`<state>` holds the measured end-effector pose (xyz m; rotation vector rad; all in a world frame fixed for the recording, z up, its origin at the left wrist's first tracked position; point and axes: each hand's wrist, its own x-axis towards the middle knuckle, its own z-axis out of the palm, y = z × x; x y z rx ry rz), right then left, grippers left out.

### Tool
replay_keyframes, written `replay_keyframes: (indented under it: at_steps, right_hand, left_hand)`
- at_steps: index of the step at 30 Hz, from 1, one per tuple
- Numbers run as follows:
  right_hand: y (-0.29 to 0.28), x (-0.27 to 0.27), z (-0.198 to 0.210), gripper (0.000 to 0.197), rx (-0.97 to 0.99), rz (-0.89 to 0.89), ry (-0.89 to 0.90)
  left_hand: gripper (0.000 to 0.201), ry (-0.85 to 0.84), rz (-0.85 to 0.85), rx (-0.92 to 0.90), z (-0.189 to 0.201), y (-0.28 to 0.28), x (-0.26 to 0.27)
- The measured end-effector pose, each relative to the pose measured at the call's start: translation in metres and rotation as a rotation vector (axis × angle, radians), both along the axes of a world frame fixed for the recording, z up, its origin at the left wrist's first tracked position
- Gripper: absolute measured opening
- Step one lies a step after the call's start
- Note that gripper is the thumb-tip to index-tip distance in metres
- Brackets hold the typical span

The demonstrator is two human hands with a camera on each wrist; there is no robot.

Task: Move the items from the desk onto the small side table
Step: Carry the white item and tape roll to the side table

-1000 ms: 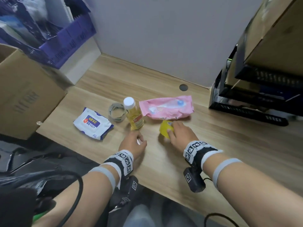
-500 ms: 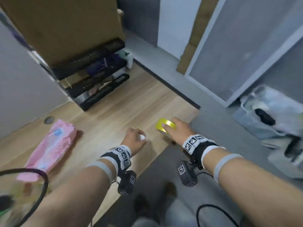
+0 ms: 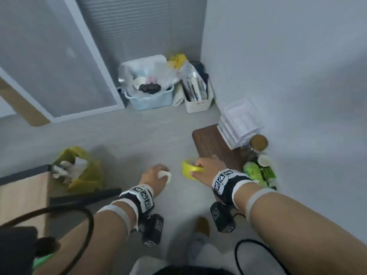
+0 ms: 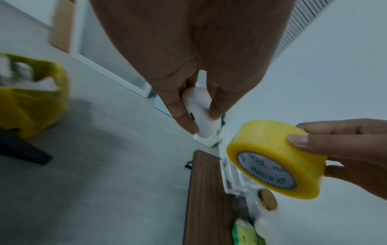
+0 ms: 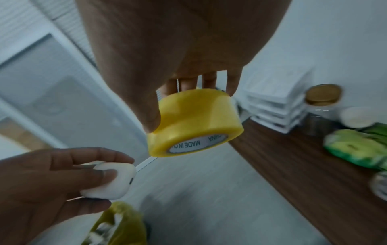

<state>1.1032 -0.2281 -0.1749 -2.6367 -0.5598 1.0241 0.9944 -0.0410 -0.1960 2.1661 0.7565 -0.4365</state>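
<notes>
My right hand [image 3: 200, 169] grips a yellow tape roll [image 3: 190, 168] in the air, just left of the dark wooden side table [image 3: 208, 139]. In the right wrist view the thumb and fingers curl round the roll [image 5: 194, 122]. My left hand [image 3: 158, 176] holds a small white earbud case [image 3: 165, 174] above the grey floor, further left. The left wrist view shows the case [image 4: 200, 111] pinched between thumb and fingers, with the tape roll [image 4: 274, 157] to its right. The desk is out of view.
On the side table stand white stacked trays [image 3: 240, 124], a jar with a gold lid [image 3: 258, 143] and green packets [image 3: 256, 173]. A yellow bag [image 3: 79, 169] sits on the floor at left. A blue bin [image 3: 149, 96] and a white box [image 3: 198, 100] stand by the far wall.
The view has swung from the desk round to the floor and the side table. Both hands have carried the tape roll and the white case along with it.
</notes>
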Motion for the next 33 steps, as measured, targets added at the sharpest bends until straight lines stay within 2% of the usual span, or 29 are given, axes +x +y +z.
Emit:
replay_keyframes:
  at_steps: [3,7,12,14,17,20,26,31,33]
  right_hand:
    - [-0.057,0.023,-0.012,0.046,-0.081,-0.044,0.022]
    - [-0.124,0.041,-0.038,0.048,-0.122,-0.209,0.044]
    - [-0.162,0.049,-0.115,0.045,-0.167,-0.330,0.060]
    - [-0.169,0.047,-0.148,0.046,-0.158,-0.405,0.090]
    - [-0.174,0.043,-0.210,0.044,-0.159,-0.558,0.041]
    - [-0.170,0.042,-0.267,0.042,-0.181,-0.696,-0.020]
    - [-0.170,0.061,-0.366,0.036,-0.246,-0.760,-0.099]
    - [-0.181,0.070,-0.427,0.036,-0.241,-0.774,-0.115]
    - [-0.183,0.070,-0.440,0.032,-0.250,-0.759,-0.117]
  left_hand:
    - [0.023,-0.010,-0.145,-0.036,-0.018,-0.048,0.051]
    - [0.025,0.036,-0.353,-0.025,-0.048,-0.097,0.116]
    - [0.028,0.126,-0.612,-0.040,-0.112,-0.135,0.194]
    - [0.031,0.130,-0.659,-0.063,-0.142,-0.145,0.221]
    - [0.033,0.124,-0.752,-0.107,-0.202,-0.162,0.262]
    - [0.034,0.130,-0.767,-0.117,-0.262,-0.175,0.295]
    - [0.030,0.082,-0.730,-0.027,-0.367,-0.200,0.339]
    - [0.026,0.066,-0.665,-0.080,-0.452,-0.225,0.371]
    - [0.025,0.037,-0.682,-0.090,-0.469,-0.231,0.382]
